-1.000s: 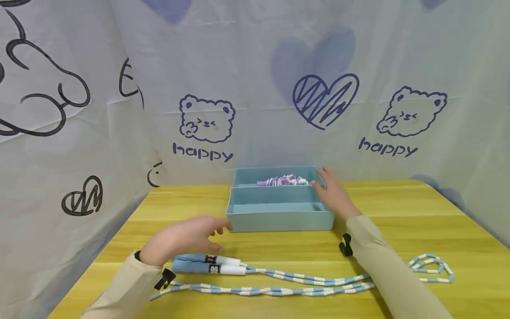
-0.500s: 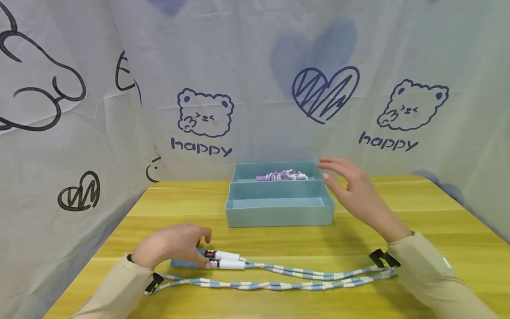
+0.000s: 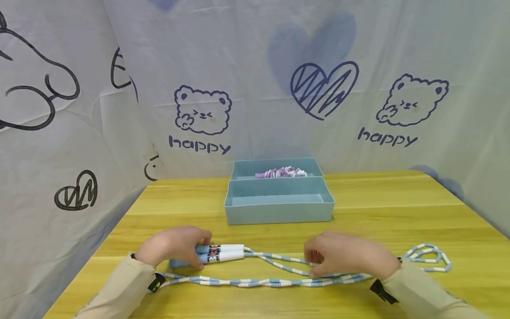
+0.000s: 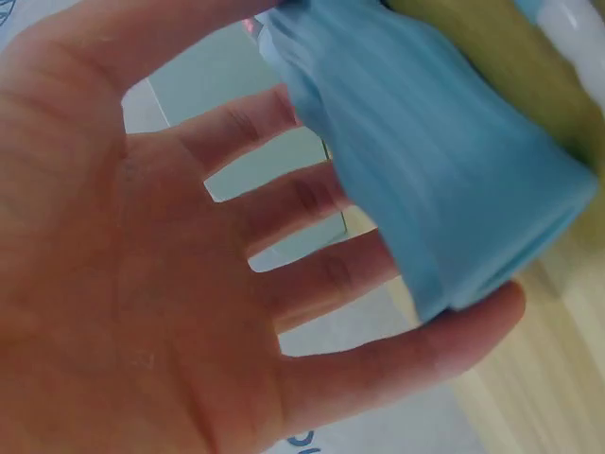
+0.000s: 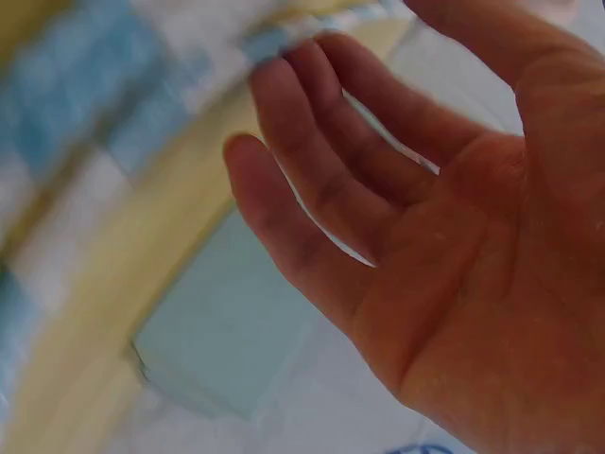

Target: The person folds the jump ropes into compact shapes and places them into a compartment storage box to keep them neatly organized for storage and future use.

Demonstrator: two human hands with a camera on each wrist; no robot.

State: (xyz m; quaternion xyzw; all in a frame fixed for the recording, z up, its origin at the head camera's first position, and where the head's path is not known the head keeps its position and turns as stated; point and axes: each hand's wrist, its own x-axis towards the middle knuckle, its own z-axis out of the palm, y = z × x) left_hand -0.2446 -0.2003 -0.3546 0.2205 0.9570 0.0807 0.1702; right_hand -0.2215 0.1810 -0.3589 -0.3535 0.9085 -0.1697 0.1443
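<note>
A blue-and-white beaded jump rope (image 3: 259,282) lies folded in long strands across the table's front. Its two blue-and-white handles (image 3: 231,255) lie side by side at the left. My left hand (image 3: 175,243) grips them from above; in the left wrist view thumb and fingers stand on either side of a blue handle (image 4: 454,170). Over the strands to the right is my right hand (image 3: 346,253), fingers loosely bent and a gap between thumb and fingers. In the right wrist view its fingertips are close to the beaded strands (image 5: 85,85); contact is unclear.
Behind the hands stands a light-blue box (image 3: 279,215) with two compartments. A bundled purple-and-white beaded rope (image 3: 283,172) lies in the rear one. A looped rope end (image 3: 446,261) lies beyond the right wrist. A printed cloth (image 3: 259,88) hangs behind the wooden table (image 3: 398,199).
My right hand has left the box's right side and come down to the rope strands. The left hand has moved from near the box's front-left corner onto the handles, which now lie closer together.
</note>
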